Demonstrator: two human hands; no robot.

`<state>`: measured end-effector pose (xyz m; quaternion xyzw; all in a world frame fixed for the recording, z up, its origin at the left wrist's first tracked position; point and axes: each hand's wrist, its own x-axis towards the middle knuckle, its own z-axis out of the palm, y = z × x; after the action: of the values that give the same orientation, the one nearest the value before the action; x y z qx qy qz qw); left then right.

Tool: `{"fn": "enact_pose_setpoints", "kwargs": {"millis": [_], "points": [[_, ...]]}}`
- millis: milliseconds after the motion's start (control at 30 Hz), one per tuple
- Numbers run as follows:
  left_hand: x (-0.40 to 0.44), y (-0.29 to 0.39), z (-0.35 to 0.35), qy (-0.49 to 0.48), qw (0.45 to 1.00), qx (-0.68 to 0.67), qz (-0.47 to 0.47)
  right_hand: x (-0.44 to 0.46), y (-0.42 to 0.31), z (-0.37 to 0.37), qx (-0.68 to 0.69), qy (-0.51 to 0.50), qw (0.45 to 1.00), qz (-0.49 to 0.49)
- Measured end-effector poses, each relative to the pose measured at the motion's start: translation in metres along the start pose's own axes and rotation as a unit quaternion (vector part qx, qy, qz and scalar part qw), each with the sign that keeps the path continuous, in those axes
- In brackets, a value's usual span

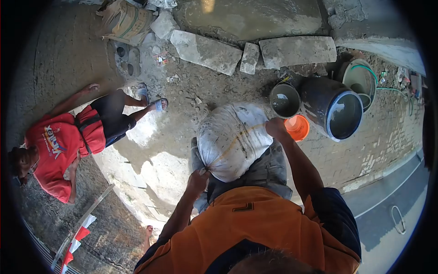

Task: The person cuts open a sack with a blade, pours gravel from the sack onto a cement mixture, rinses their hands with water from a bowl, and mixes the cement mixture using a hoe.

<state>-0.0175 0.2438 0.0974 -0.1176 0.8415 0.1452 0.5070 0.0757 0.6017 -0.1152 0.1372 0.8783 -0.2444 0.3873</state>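
Observation:
A bulging, dirt-smudged white sack [235, 137] with a yellow stripe rests against my legs, close in front of my body. My left hand [199, 180] is closed around the sack's gathered end, at its lower left. At the opposite side, my right hand [276, 128] grips the sack's right edge with bent fingers. Just beyond that hand are an orange bucket [296, 128] and a dark bucket [284, 99] holding greyish liquid. The sack's contents are hidden.
A blue-rimmed drum [329, 107] of water and a round tub [360, 77] with a green hose stand to the right. Concrete slabs [206, 52] edge a wet grey pool [251, 20] ahead. A person in a red shirt [57, 155] stands at left, near a torn sack [127, 22].

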Motion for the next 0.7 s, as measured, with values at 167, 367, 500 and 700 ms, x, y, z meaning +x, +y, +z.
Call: {"fn": "enact_pose_setpoints", "kwargs": {"millis": [167, 367, 500, 700], "points": [[0.049, -0.002, -0.044, -0.085, 0.993, 0.049, 0.066, 0.006, -0.032, -0.124, -0.037, -0.026, 0.997, 0.058], [0.090, 0.107, -0.188, -0.025, 0.989, 0.030, 0.140, 0.073, -0.077, -0.256, -0.133, 0.025, 0.991, 0.014], [0.064, 0.175, -0.270, -0.013, 0.989, 0.044, 0.137, 0.113, -0.080, -0.297, 0.031, 0.055, 0.997, 0.048], [0.113, 0.278, -0.273, 0.050, 0.980, 0.063, 0.182, 0.304, -0.024, -0.221, 0.107, 0.080, 0.991, 0.024]]}}
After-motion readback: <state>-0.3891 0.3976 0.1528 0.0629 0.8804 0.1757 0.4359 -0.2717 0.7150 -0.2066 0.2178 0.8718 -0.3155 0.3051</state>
